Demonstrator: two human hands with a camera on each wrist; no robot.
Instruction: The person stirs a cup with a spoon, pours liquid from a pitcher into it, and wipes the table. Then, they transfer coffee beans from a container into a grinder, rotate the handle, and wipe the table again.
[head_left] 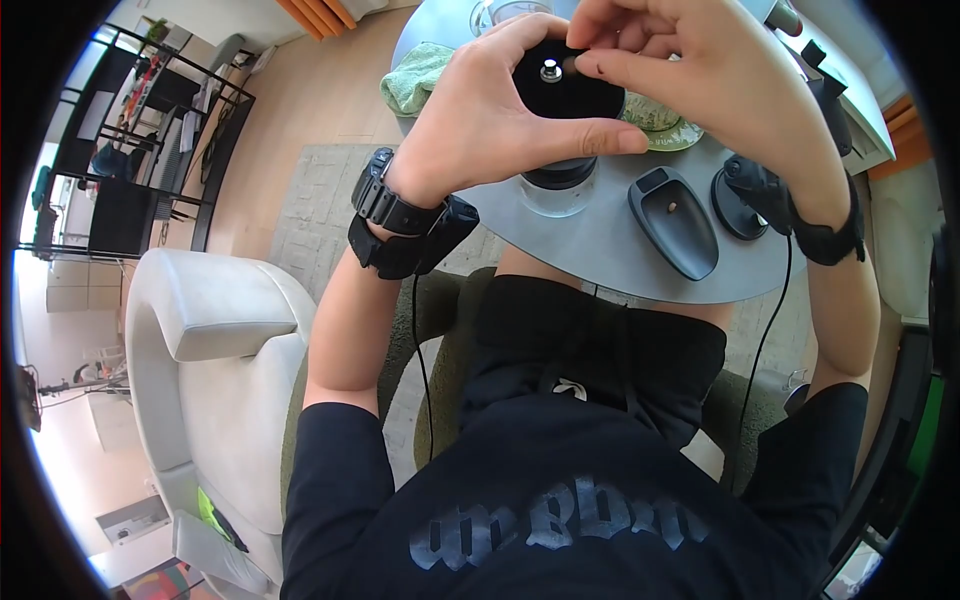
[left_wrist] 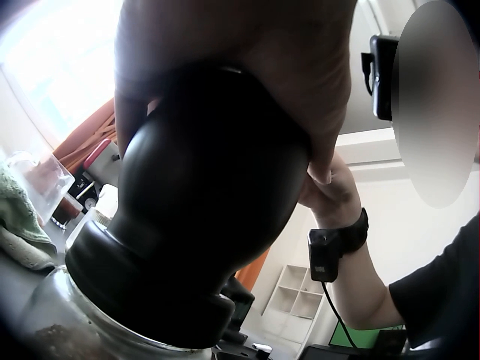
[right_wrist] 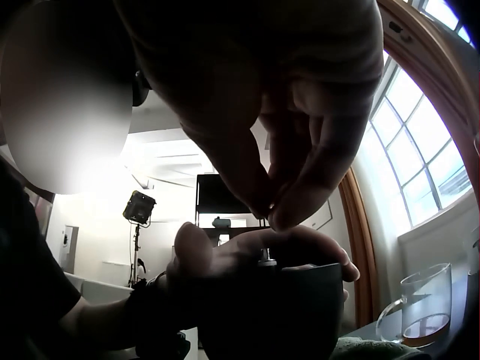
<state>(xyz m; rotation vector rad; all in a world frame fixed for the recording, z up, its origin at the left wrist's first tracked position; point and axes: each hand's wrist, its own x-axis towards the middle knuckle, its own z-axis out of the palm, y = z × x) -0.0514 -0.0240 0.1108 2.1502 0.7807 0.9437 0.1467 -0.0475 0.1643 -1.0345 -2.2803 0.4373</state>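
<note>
A black hand grinder (head_left: 580, 100) stands upright on the table, on a clear glass jar (head_left: 562, 200). My left hand (head_left: 465, 125) grips its upper body (left_wrist: 210, 187), thumb along the near side and fingers around the far side. A shiny metal shaft tip (head_left: 550, 70) sticks up in the middle of its open top. Right over that top, my right hand (head_left: 705, 75) has thumb and fingertips pinched together around a small brown piece, blurred and mostly hidden. To the right of the jar lies a black scoop-shaped dish (head_left: 682, 245) with one small brown piece (head_left: 672, 208) in it.
A green cloth (head_left: 415, 80) lies at the table's left edge. Behind the grinder is a glass cup (right_wrist: 427, 307) with dark liquid. A green patterned coaster (head_left: 665, 130) and a black round stand (head_left: 738, 205) are on the right. Cables hang from both wrist cameras.
</note>
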